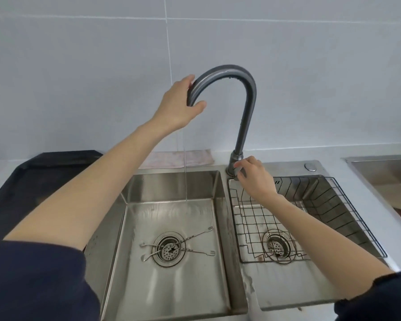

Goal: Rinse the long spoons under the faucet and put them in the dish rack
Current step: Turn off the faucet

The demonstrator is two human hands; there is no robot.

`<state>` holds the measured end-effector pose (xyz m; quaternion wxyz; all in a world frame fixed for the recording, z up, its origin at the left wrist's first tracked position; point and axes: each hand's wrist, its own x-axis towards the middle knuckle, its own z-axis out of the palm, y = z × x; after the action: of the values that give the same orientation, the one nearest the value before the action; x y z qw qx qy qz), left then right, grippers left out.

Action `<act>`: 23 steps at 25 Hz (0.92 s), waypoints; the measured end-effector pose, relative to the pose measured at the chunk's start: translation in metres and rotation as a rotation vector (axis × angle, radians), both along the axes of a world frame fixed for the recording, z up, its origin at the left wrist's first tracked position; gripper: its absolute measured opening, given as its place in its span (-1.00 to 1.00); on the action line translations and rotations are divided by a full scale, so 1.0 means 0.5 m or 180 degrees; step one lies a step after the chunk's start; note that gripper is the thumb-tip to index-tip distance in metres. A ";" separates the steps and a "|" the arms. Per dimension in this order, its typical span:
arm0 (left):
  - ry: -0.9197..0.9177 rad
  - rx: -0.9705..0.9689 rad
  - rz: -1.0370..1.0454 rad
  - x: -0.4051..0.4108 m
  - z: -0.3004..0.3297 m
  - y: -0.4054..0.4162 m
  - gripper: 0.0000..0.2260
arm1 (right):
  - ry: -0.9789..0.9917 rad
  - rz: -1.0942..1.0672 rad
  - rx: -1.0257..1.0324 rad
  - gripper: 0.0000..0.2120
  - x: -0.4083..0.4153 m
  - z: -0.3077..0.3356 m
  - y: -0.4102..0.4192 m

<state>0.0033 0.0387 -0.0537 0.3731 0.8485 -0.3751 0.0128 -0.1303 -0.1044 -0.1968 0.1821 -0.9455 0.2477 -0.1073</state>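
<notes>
Head view: setting the water before rinsing. Left hand point(178, 104) wraps its grip around the spout end of the gooseneck faucet point(245, 93), thumb under, fingers over the curve. Right hand point(255, 179) pinches the control at the faucet base; the lever itself is hidden under the fingers. A thin stream point(185, 177) falls from just below the left grip into the left basin point(171, 286). The long spoons point(176, 246), thin-handled and apparently fork-tipped at the other end, lie crossed over the drain strainer point(169, 249), well below the left grip and untouched. The wire dish rack point(333, 205) sits in the right basin, directly beneath the right hand. To do this step well, keep the spout steady over the left basin and open the control gradually; the flow looks too weak to rinse with, and a sudden burst would probably splash off the steel. Aiming the stream near the spoons should shorten the lift.
</notes>
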 end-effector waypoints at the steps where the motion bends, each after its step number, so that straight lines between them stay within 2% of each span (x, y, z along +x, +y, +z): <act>1: -0.0081 0.0018 -0.0022 0.000 0.006 -0.018 -0.48 | -0.0019 -0.0020 -0.0025 -0.75 0.003 0.000 -0.014; 9: -0.0447 -0.0250 0.0491 0.007 -0.014 -0.091 -0.69 | -0.0142 -0.0075 0.0328 -0.81 0.017 -0.020 -0.089; 17: -0.0736 -0.0380 0.0561 0.021 -0.037 -0.092 -0.70 | -0.0063 0.0128 0.0304 -0.82 0.031 -0.017 -0.116; 23: -0.0751 -0.0442 0.0537 0.022 -0.040 -0.090 -0.71 | -0.0168 -0.0112 0.0538 -0.80 0.052 -0.005 -0.119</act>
<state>0.0144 -0.0063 -0.0739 0.3818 0.8418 -0.3419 0.1695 -0.1045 -0.1639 -0.1992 0.2658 -0.9191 0.2675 -0.1141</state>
